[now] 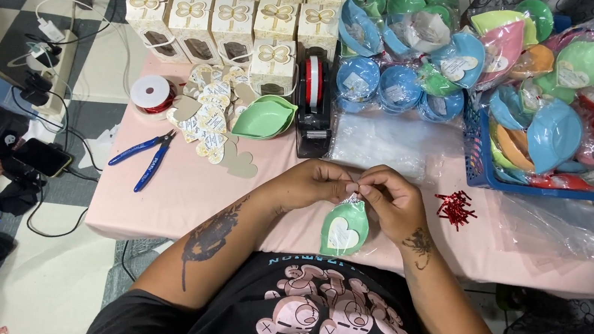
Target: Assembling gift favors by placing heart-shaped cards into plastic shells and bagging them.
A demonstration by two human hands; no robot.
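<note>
Right now, in the head view, your left hand [316, 183] and right hand [393, 199] meet at centre frame, fingertips pinched shut on the gathered top of a clear plastic bag holding a green leaf-shaped bowl with a white heart tag [344, 229], which hangs just below them over the near edge of the pink table [180, 198]. Just right of your right hand lies a small heap of red twist ties [455, 208]. Blue-handled pliers [145, 154] lie at left, a black tape dispenser [314, 105] above your hands.
</note>
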